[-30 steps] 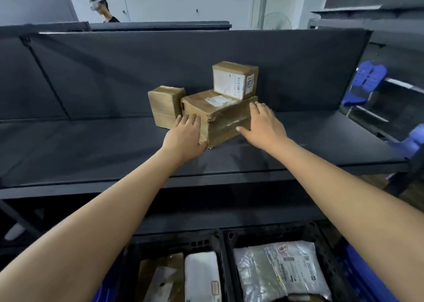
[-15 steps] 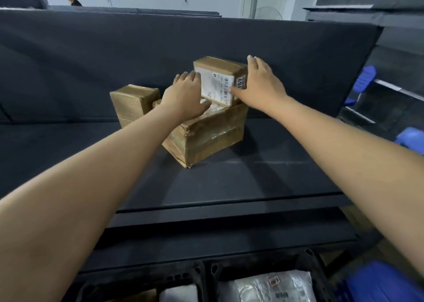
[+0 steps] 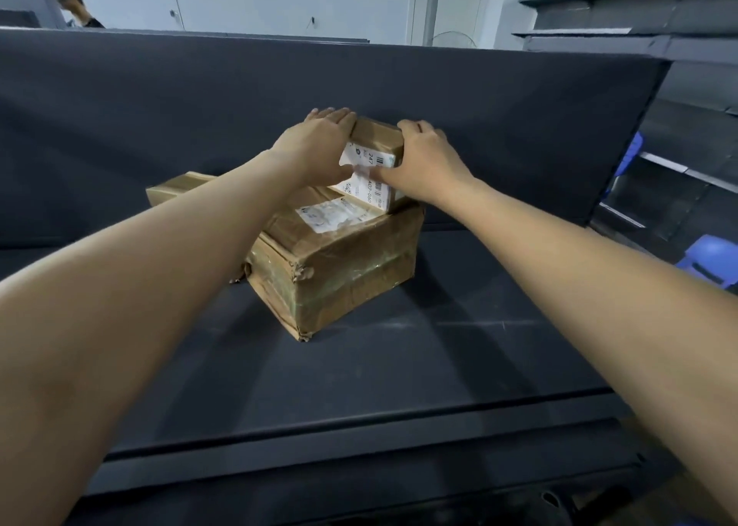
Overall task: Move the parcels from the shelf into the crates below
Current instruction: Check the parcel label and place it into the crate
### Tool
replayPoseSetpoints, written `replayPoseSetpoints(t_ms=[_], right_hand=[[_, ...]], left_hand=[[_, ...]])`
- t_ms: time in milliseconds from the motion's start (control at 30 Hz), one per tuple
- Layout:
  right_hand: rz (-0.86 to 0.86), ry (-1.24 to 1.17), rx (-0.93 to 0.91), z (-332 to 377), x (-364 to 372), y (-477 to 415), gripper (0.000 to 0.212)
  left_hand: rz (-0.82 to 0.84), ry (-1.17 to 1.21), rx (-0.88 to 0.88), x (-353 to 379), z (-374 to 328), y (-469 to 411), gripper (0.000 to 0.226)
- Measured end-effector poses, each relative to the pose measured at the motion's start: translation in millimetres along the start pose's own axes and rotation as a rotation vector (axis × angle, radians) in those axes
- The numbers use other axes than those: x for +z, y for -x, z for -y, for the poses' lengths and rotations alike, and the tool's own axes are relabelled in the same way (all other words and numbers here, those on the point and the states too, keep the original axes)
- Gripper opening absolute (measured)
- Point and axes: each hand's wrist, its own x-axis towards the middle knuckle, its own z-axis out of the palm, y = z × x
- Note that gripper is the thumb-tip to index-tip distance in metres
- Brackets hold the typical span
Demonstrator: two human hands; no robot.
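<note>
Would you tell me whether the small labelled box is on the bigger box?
Yes: the small labelled box sits on the bigger box, both hands around it.

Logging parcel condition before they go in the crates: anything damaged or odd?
Yes. The large parcel under the small parcel looks battered: its front corner is crumpled and the tape wrinkled and torn. It also sits skewed to the shelf edge.

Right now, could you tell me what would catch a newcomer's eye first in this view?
Two bare arms reach in from the bottom corners, the left hand and right hand clasping a small box from both sides. It sits atop a big taped box at mid-shelf. A third box peeks out behind the left arm.
</note>
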Motion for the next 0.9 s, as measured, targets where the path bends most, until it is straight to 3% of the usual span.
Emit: replayPoseSetpoints(t_ms=[233, 500, 600, 733, 900], right_hand=[[-0.027, -0.114, -0.094, -4, -21, 10, 0.081], [0.200, -0.208, -0.247, 11, -83, 53, 0.050], [0.263, -0.161, -0.295, 20, -94, 74, 0.052], [0.289, -0.178, -0.314, 32, -108, 102, 0.064], [0.356, -0.219, -0.337, 53, -126, 142, 0.063]], left_hand=[[-0.084, 0.114, 0.103, -13, 6, 18, 0.074], [0.020, 0.295, 0.117, -60, 5, 79, 0.075], [0.123, 0.369, 0.039, -68, 0, 110, 0.086], [0.082, 0.488, -0.003, -77, -13, 151, 0.083], [0.159, 0.606, -0.039, -97, -35, 197, 0.087]])
